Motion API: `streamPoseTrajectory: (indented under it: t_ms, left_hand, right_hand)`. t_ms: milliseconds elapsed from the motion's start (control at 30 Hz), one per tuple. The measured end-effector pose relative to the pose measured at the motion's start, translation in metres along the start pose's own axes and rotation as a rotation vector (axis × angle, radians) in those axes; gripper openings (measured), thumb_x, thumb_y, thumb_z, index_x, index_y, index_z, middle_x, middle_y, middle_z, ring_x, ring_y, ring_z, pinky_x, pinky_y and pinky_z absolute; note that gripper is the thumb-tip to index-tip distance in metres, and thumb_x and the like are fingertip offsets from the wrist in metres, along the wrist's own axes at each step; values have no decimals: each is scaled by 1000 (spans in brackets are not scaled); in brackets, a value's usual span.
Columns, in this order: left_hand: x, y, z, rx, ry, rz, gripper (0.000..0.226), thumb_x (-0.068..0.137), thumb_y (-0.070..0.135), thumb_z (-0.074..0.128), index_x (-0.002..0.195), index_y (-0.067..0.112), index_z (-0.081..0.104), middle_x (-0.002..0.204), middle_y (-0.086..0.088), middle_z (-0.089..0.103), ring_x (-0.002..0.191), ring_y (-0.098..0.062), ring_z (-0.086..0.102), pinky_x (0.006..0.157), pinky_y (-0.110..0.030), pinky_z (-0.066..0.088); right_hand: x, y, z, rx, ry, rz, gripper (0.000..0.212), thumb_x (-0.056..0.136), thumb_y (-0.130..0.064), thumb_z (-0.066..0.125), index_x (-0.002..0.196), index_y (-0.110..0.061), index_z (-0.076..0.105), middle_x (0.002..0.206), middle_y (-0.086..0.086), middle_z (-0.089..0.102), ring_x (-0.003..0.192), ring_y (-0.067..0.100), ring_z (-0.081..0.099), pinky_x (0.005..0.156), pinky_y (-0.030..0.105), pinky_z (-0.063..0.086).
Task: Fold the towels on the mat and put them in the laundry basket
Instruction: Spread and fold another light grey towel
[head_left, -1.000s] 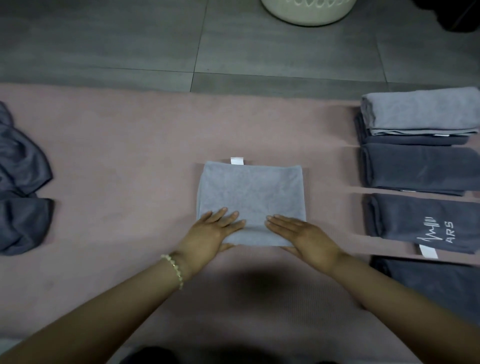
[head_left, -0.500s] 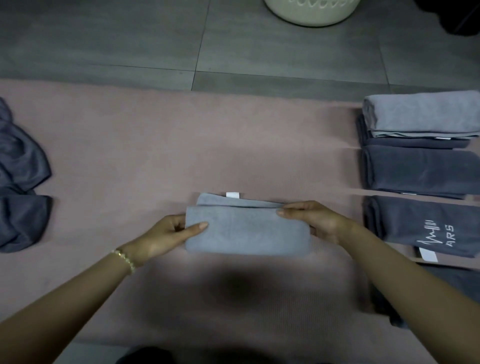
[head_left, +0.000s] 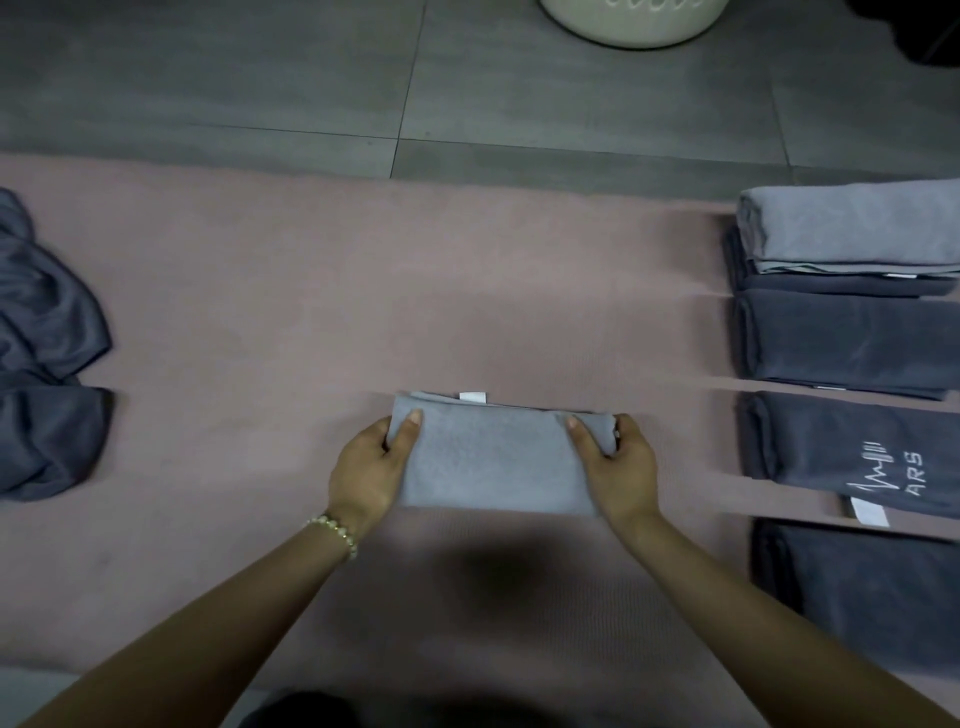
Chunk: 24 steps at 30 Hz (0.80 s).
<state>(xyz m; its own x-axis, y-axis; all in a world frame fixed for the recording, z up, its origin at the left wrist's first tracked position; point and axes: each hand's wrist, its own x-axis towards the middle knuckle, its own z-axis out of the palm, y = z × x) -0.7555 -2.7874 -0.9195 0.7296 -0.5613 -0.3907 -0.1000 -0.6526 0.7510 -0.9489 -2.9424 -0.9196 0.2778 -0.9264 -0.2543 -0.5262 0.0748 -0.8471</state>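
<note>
Left hand (head_left: 366, 470) and right hand (head_left: 621, 467) each grip clamped on opposite ends of the folded light-grey towel (head_left: 493, 460) on the pink mat (head_left: 311, 312).

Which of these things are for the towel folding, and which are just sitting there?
For the job:
light grey towel, held by the left hand and right hand
pink mat
folded towels on the right
crumpled dark towels on the left
laundry basket

Just there:
bead bracelet
grey floor tiles
</note>
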Motion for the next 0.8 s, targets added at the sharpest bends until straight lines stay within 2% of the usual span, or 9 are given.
streamPoseTrajectory:
  t_ms: [100,167,233,333,433,533,600,700,800]
  left_hand:
    - [2,6,3,8,35,-69,53,74,71,38,73,25,64,72,9,67,74,-15,64,68,-31,48]
    - [2,7,2,0,64,-76,53,73,69,42,66,20,60,62,8,62,65,-15,60,60,-29,43]
    - [1,7,-2,59,89,-77,53,72,71,45,67,19,57,62,8,60,65,-16,58,61,-30,43]
    - [4,12,-14,358,-29,-97,60,80,77,37,84,22,59,74,7,63,78,-22,62,73,-31,46]
    - [6,25,-31,481,-287,-186,72,79,80,17,87,23,60,68,-4,68,60,-25,67,70,-32,55]
    - [-1,36,-39,404,-524,-377,72,77,83,12,109,31,49,74,-13,73,60,-26,70,68,-35,59]
    - [-6,40,-42,319,-616,-457,77,76,84,12,114,29,50,80,-11,74,65,-24,71,71,-34,58]
    - [-8,33,-41,55,-594,-497,80,74,85,30,112,20,59,88,-8,75,79,-23,72,81,-35,57]
    - [-9,22,-35,-365,-471,-547,86,56,74,68,116,13,59,99,-7,74,88,-22,72,77,-31,59]
  right_hand:
    - [2,3,4,-107,56,-2,30,83,-41,67,85,-14,54,68,-8,58,61,9,55,58,23,42]
    - [0,2,2,-208,65,1,37,82,-48,65,95,-16,52,71,-8,57,65,15,56,62,26,41]
    - [1,1,-2,-274,59,-9,44,81,-50,65,105,-18,48,77,-10,55,73,17,57,66,28,43]
    - [9,1,-11,-323,59,-277,52,80,-49,61,115,-13,51,105,0,56,96,20,55,85,33,45]
    - [23,-16,-10,-432,-171,-536,62,79,-59,50,122,-15,55,121,2,56,111,19,51,96,28,35]
    - [29,-37,5,-548,-509,-524,86,69,-81,38,133,-24,48,132,-6,49,120,14,46,103,24,30]
    - [32,-40,17,-626,-631,-486,93,62,-88,34,133,-30,46,132,-10,48,121,13,46,104,26,32]
    - [34,-37,25,-681,-663,-445,73,70,-80,48,125,-32,51,122,-11,50,117,12,47,99,26,36]
    - [31,-40,23,-668,-633,-395,57,78,-68,54,122,-31,54,118,-10,56,110,13,53,91,26,40]
